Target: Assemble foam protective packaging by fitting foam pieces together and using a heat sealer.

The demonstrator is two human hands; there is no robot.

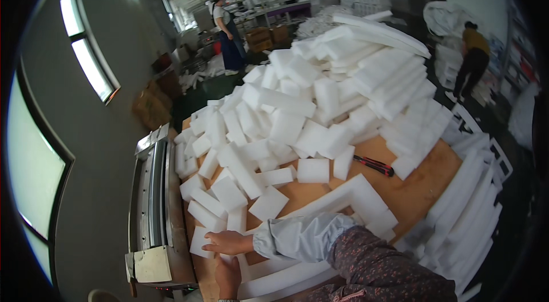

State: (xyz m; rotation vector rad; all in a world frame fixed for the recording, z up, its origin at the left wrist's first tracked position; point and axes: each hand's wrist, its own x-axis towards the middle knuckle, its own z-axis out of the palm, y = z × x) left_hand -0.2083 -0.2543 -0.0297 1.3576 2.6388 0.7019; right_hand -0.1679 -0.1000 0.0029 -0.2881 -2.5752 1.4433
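Note:
My right hand (230, 242) reaches in from the right, its fingers closed at the edge of a white foam block (198, 242) near the table's left front. Just below it, my left hand (228, 277) comes up from the lower edge, its fingers bent against the foam at the same spot. Part of that foam is hidden behind the hands. Long white foam strips (286, 282) lie beneath my right forearm, which wears a pale sleeve cover. Beyond the hands, more foam blocks (269, 203) lie loose on the brown tabletop (420, 170).
A large heap of white foam (320, 90) covers the far table. A red-and-black utility knife (374, 165) lies right of centre. Along the left edge stands a metal roller machine (154, 199). Foam strips (463, 210) hang at the right. Two people (226, 33) work farther off.

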